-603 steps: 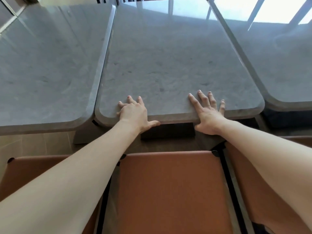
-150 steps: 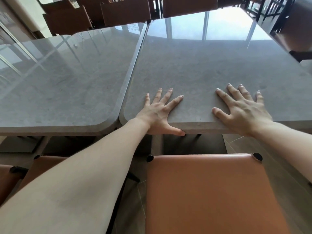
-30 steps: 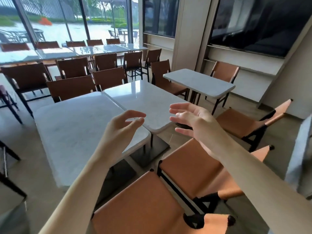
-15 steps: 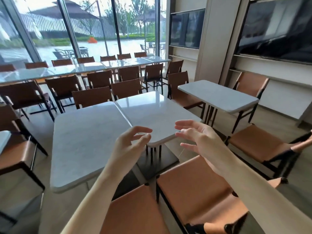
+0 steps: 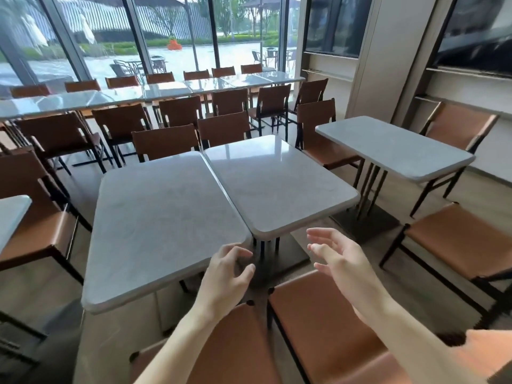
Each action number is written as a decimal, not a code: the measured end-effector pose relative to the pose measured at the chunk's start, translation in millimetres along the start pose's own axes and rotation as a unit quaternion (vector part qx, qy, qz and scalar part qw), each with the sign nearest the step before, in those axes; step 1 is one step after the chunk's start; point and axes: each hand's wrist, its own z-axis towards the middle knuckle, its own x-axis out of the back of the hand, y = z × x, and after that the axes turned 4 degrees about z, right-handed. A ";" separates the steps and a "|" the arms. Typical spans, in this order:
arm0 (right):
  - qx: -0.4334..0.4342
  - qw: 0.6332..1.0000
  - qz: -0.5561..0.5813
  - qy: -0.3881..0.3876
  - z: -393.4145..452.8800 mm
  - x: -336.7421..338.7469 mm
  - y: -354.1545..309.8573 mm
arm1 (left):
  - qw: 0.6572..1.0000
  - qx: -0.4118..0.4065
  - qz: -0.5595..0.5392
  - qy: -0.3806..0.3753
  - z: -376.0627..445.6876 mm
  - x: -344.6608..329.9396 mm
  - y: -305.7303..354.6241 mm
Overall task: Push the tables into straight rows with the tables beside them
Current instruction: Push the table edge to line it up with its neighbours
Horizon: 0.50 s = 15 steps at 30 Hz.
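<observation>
both hands [image 5: 227, 268] [image 5: 336, 256] hover loose over the chair seats, holding nothing, fingers lightly curled.

two grey stone-top tables [image 5: 163, 214] [image 5: 277, 181] lie just ahead, edge to edge along a seam running away and leftward. a third table [image 5: 393, 146] stands apart to the right, off the row; the right hand is nearer it, so that table is likely next.

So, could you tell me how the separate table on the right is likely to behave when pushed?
The lone table probably feels heavy: its top looks like thick stone. On a central post with a flat base plate, it should slide rather than roll. A push at one corner may turn it.
</observation>
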 end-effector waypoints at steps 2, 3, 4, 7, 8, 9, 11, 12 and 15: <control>-0.003 0.998 0.009 0.057 30.0 -16.8 26.6 | 0.999 0.008 0.039 -0.027 20.5 -18.3 -27.4; -0.009 0.996 0.015 0.091 45.8 -27.1 42.4 | 0.998 0.013 0.056 -0.040 32.6 -26.5 -41.9; -0.016 0.992 0.023 0.120 62.9 -38.9 59.4 | 0.996 0.017 0.073 -0.054 46.9 -34.8 -58.4; -0.055 0.984 0.030 0.166 115.2 -77.9 113.9 | 0.988 0.013 0.122 -0.094 98.0 -57.8 -110.4; -0.067 0.983 0.026 0.170 133.5 -90.3 132.4 | 0.984 0.013 0.140 -0.107 115.8 -65.9 -127.8; -0.079 0.981 0.025 0.175 152.0 -102.3 149.8 | 0.979 0.012 0.161 -0.122 133.5 -74.6 -144.9; -0.097 0.977 0.030 0.188 187.5 -123.2 180.6 | 0.966 0.014 0.211 -0.146 164.9 -91.2 -176.1; -0.104 0.975 0.034 0.194 205.2 -133.1 195.7 | 0.960 0.015 0.235 -0.153 181.3 -99.6 -193.1; -0.124 0.965 0.053 0.226 250.7 -155.6 238.4 | 0.950 0.028 0.277 -0.144 229.1 -121.1 -239.5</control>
